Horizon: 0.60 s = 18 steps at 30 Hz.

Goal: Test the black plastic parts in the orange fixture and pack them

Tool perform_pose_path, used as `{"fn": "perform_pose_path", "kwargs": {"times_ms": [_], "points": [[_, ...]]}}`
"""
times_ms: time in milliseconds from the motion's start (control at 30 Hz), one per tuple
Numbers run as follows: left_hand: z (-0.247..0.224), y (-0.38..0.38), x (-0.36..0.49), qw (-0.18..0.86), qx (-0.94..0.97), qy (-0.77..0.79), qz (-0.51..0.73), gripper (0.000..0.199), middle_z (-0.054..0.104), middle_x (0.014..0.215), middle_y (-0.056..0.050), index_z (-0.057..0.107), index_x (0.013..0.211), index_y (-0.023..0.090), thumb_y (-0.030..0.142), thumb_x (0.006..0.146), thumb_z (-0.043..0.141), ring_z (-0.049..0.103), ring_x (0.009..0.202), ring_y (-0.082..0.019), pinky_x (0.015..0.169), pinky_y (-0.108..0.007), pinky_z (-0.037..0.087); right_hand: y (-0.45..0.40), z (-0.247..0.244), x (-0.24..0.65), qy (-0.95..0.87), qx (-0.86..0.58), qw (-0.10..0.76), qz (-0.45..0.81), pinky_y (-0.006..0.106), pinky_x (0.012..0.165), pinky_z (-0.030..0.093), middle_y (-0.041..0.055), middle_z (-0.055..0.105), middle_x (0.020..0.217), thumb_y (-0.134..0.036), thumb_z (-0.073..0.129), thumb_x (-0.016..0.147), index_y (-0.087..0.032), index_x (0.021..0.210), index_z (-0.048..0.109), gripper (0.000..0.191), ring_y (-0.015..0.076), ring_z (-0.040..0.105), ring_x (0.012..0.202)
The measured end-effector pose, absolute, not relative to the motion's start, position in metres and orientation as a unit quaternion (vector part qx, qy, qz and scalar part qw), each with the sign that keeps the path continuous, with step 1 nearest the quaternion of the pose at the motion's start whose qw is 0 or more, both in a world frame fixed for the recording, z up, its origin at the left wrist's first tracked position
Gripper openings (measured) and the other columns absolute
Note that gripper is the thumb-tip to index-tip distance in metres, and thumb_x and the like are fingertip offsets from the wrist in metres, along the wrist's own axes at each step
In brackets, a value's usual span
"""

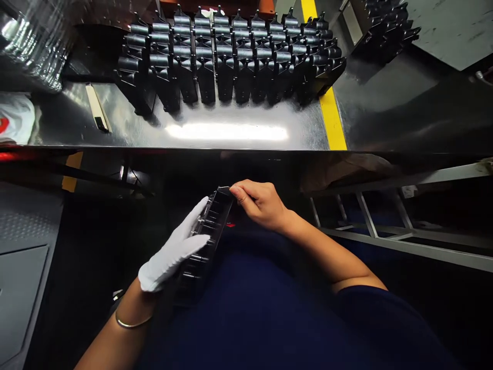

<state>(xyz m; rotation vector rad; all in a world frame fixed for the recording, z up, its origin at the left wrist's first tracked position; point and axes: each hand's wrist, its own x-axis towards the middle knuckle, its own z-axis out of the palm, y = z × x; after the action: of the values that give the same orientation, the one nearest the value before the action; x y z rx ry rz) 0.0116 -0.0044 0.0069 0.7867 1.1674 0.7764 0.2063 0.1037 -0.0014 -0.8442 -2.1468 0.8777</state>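
A black ribbed plastic part (204, 241) was held tilted in front of the person's navy top (246, 313), between both hands. The left hand (173, 252), in a white glove, lay along its side, the grip pressed flat against the ribs with the fingers together. The bare right hand (260, 204) pinched the far end, its grip curled over the edge. A thin bracelet (133, 322) circled the left wrist. Beyond them, rows of black parts (227, 61) stood on a steel worktop (231, 131), beside a yellow stripe (332, 118).
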Motion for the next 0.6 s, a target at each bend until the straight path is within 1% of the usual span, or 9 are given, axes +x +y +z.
{"fn": "perform_pose_path", "kwargs": {"times_ms": [33, 100, 133, 200, 367, 433, 500, 533, 600], "points": [[0.008, -0.003, 0.012, 0.676, 0.366, 0.534, 0.352, 0.077, 0.046, 0.145, -0.009, 0.034, 0.146, 0.029, 0.044, 0.078, 0.066, 0.051, 0.125, -0.03, 0.098, -0.038, 0.049, 0.102, 0.001, 0.207, -0.827, -0.326, 0.325, 0.323, 0.021, 0.058, 0.041, 0.0016, 0.062, 0.068, -0.031, 0.04, 0.099, -0.015, 0.076, 0.061, 0.034, 0.0088, 0.053, 0.058], [0.009, -0.001, 0.014, 0.668, 0.376, 0.541, 0.346, 0.078, 0.035, 0.153, -0.004, 0.034, 0.146, 0.028, 0.044, 0.077, 0.067, 0.033, 0.139, -0.029, 0.112, -0.039, 0.035, 0.1, 0.004, 0.208, -0.835, -0.332, 0.307, 0.312, 0.021, 0.057, 0.04, 0.0013, 0.06, 0.066, -0.031, 0.039, 0.099, -0.015, 0.073, 0.059, 0.037, 0.0087, 0.052, 0.058], [0.01, -0.001, 0.015, 0.667, 0.379, 0.542, 0.343, 0.078, 0.032, 0.154, -0.003, 0.033, 0.147, 0.028, 0.044, 0.078, 0.066, 0.028, 0.141, -0.029, 0.114, -0.04, 0.03, 0.099, 0.005, 0.208, -0.839, -0.336, 0.294, 0.311, 0.021, 0.057, 0.039, 0.0008, 0.058, 0.065, -0.031, 0.039, 0.099, -0.016, 0.07, 0.058, 0.038, 0.0085, 0.051, 0.057], [0.01, -0.002, 0.017, 0.667, 0.381, 0.545, 0.337, 0.08, 0.03, 0.155, -0.002, 0.03, 0.148, 0.027, 0.044, 0.078, 0.066, 0.025, 0.143, -0.028, 0.116, -0.04, 0.026, 0.099, 0.007, 0.208, -0.847, -0.347, 0.258, 0.31, 0.021, 0.055, 0.036, -0.0003, 0.055, 0.061, -0.033, 0.038, 0.1, -0.016, 0.065, 0.054, 0.042, 0.0079, 0.048, 0.054], [0.007, -0.007, 0.019, 0.672, 0.374, 0.549, 0.328, 0.08, 0.031, 0.155, -0.002, 0.031, 0.148, 0.025, 0.043, 0.079, 0.066, 0.024, 0.143, -0.025, 0.117, -0.037, 0.024, 0.099, 0.007, 0.211, -0.876, -0.343, 0.171, 0.292, 0.022, 0.054, 0.032, -0.0001, 0.056, 0.061, -0.034, 0.037, 0.1, -0.016, 0.065, 0.054, 0.043, 0.008, 0.047, 0.053], [0.005, -0.007, 0.018, 0.677, 0.363, 0.544, 0.338, 0.081, 0.03, 0.155, -0.001, 0.031, 0.147, 0.027, 0.042, 0.077, 0.068, 0.024, 0.143, -0.024, 0.117, -0.036, 0.024, 0.099, 0.007, 0.211, -0.885, -0.334, 0.162, 0.282, 0.023, 0.055, 0.032, 0.0005, 0.058, 0.062, -0.034, 0.036, 0.1, -0.016, 0.067, 0.056, 0.042, 0.0085, 0.049, 0.053], [0.003, -0.004, 0.017, 0.697, 0.329, 0.527, 0.357, 0.077, 0.035, 0.153, -0.001, 0.035, 0.146, 0.029, 0.045, 0.078, 0.067, 0.03, 0.141, -0.026, 0.114, -0.037, 0.03, 0.1, 0.008, 0.212, -0.886, -0.313, 0.188, 0.286, 0.022, 0.056, 0.035, 0.0014, 0.062, 0.066, -0.034, 0.035, 0.101, -0.016, 0.072, 0.058, 0.041, 0.0091, 0.053, 0.057], [0.002, -0.002, 0.016, 0.713, 0.304, 0.519, 0.362, 0.072, 0.041, 0.149, -0.003, 0.04, 0.143, 0.028, 0.048, 0.079, 0.065, 0.036, 0.137, -0.027, 0.111, -0.038, 0.035, 0.101, 0.009, 0.212, -0.883, -0.298, 0.213, 0.293, 0.021, 0.057, 0.037, 0.0019, 0.064, 0.069, -0.033, 0.035, 0.101, -0.016, 0.076, 0.059, 0.039, 0.0095, 0.056, 0.06], [0.0, 0.003, 0.014, 0.732, 0.263, 0.515, 0.36, 0.061, 0.057, 0.135, -0.009, 0.054, 0.133, 0.023, 0.054, 0.08, 0.06, 0.05, 0.125, -0.031, 0.102, -0.041, 0.045, 0.103, 0.011, 0.213, -0.873, -0.279, 0.27, 0.296, 0.02, 0.06, 0.04, 0.003, 0.067, 0.074, -0.032, 0.034, 0.101, -0.015, 0.083, 0.061, 0.036, 0.0101, 0.06, 0.065]]}}
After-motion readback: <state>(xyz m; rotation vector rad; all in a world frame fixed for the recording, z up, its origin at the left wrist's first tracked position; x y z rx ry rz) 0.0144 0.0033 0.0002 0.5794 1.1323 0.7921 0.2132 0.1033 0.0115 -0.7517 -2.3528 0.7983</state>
